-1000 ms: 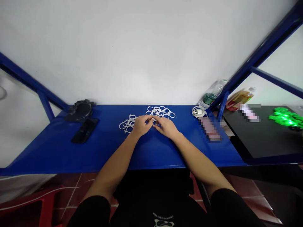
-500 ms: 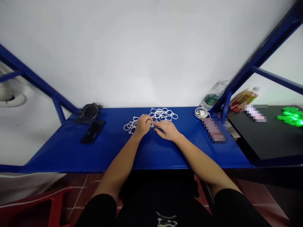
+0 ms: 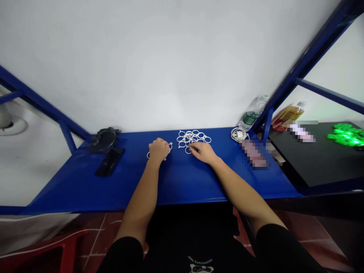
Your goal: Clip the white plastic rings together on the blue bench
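Two groups of thin white plastic rings, each with a small eyelet like a curtain ring, lie on the blue tabletop (image 3: 136, 182). My left hand (image 3: 159, 149) is curled down over the left group of rings (image 3: 170, 146), covering most of it. Its fingertips are hidden beneath the knuckles, so what they hold cannot be made out. At the near edge of the right group of rings (image 3: 195, 132), my right hand (image 3: 204, 152) has thumb and fingers closed on one white ring (image 3: 187, 150).
On the left lie a black round object (image 3: 104, 138) and a flat black object (image 3: 110, 162). A coiled white cable with a charger (image 3: 239, 134), a water bottle (image 3: 253, 113) and a blurred-out item (image 3: 254, 153) are on the right. Blue frame bars (image 3: 265, 129) rise at both sides.
My hands have moved apart from being together at the middle. The left went left over its rings; the right brought a white ring to the right group's near edge. The view shifted slightly.
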Action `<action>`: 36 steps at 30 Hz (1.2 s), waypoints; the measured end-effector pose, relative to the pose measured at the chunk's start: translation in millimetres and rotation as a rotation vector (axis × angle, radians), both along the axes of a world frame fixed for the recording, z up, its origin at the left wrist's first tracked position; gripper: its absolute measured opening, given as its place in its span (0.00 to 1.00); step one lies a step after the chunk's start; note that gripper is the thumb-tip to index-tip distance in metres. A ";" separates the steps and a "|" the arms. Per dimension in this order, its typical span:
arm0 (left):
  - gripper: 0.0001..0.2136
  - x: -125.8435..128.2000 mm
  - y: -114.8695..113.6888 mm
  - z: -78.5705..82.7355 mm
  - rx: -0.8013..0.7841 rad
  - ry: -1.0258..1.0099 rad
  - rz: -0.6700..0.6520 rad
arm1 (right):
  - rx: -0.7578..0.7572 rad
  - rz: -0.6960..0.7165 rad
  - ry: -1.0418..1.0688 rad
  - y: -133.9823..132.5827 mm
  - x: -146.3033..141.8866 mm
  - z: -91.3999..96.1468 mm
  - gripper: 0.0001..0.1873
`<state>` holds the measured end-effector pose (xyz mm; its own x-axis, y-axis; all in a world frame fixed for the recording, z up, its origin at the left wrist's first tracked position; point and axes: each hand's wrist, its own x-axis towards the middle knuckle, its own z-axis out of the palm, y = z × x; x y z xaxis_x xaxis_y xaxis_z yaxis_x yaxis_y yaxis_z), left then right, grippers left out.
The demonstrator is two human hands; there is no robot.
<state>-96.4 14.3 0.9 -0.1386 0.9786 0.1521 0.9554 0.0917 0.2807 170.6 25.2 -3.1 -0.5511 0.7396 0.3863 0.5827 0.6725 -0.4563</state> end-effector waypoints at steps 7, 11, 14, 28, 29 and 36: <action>0.14 15.0 -0.4 -4.5 0.252 -0.071 -0.050 | -0.062 0.093 -0.105 -1.4 -4.1 -6.2 0.22; 0.12 37.0 -3.4 -8.3 0.314 -0.145 -0.360 | -0.122 0.079 -0.166 0.6 -3.9 -7.9 0.26; 0.12 51.9 -7.8 -12.3 0.285 -0.154 -0.519 | -0.114 0.068 -0.200 1.1 -3.0 -6.8 0.23; 0.12 58.8 -11.9 -11.7 0.460 -0.366 -0.501 | -0.095 0.009 0.352 -2.8 -9.4 -9.4 0.12; 0.12 59.0 -12.1 -11.9 0.467 -0.373 -0.491 | -0.094 0.029 0.345 -2.9 -9.0 -10.2 0.12; 0.09 41.7 -10.7 -3.7 0.521 -0.405 -0.378 | -0.143 0.053 0.282 -8.1 -23.2 -19.2 0.19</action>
